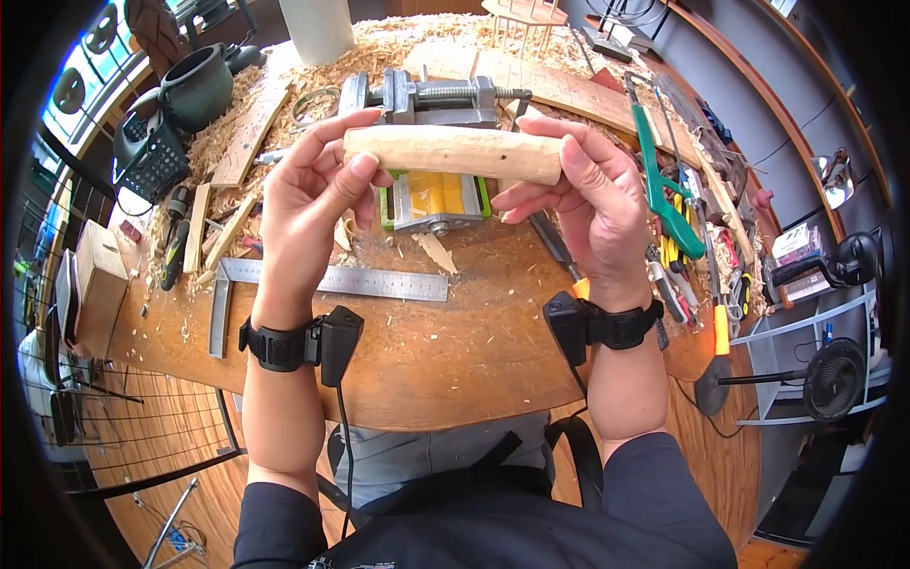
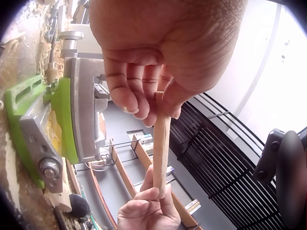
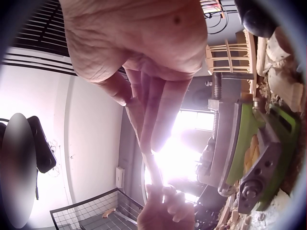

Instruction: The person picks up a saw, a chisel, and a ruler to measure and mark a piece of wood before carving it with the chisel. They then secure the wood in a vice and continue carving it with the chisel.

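Note:
A pale, roughly carved wooden piece (image 1: 455, 154) is held up level between both hands, above the bench. My left hand (image 1: 318, 194) pinches its left end between thumb and fingers. At the other end my right hand (image 1: 597, 204) pinches it the same way. Small facets and a dark spot show on its surface. In the left wrist view the wooden piece (image 2: 162, 148) appears edge-on and thin, running from one hand to the other. Behind and below it stands a metal vise (image 1: 427, 100), with a green and yellow clamp block (image 1: 436, 199) in front.
A steel square (image 1: 379, 283) lies on the workbench (image 1: 408, 360) near the left forearm. Wood shavings cover the back. A green-handled saw (image 1: 668, 204) and several hand tools lie at right. A dark pot (image 1: 197, 90) stands at far left.

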Demonstrator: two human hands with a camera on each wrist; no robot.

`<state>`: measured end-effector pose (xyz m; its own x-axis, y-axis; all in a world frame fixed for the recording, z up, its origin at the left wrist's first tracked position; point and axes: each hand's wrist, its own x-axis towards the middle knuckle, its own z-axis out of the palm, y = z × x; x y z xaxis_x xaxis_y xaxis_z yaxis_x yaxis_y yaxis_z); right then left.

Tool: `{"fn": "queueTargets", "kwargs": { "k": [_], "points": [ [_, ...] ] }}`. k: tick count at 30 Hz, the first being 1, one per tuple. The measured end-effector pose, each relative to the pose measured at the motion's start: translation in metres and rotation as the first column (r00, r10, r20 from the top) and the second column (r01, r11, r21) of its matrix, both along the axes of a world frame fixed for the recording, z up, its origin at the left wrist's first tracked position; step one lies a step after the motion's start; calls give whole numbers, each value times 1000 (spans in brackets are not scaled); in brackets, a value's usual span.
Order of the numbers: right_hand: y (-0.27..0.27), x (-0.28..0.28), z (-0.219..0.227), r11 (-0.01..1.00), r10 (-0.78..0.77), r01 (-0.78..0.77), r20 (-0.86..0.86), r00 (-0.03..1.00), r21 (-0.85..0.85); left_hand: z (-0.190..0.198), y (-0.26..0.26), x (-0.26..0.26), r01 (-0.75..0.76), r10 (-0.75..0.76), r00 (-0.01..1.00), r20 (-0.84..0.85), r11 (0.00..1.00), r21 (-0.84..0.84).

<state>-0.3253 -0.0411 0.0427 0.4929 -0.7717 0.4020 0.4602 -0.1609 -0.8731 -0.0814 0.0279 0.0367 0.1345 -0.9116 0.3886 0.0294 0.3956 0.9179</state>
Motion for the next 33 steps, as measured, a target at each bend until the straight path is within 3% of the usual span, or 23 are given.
{"fn": "queueTargets", "kwargs": {
  "k": [10,25,33],
  "points": [
    [4,0,6,990,100,-102,29,995,96,3,2,-1,7,-7,1000,-20,1000,21],
    [2,-1,3,995,-23,26,-30,999,96,4,2,-2,8,-7,1000,-9,999,50],
    [2,0,4,992,-78,80,-28,997,97,3,2,-6,83,-84,996,9,994,74]
  ]
}}
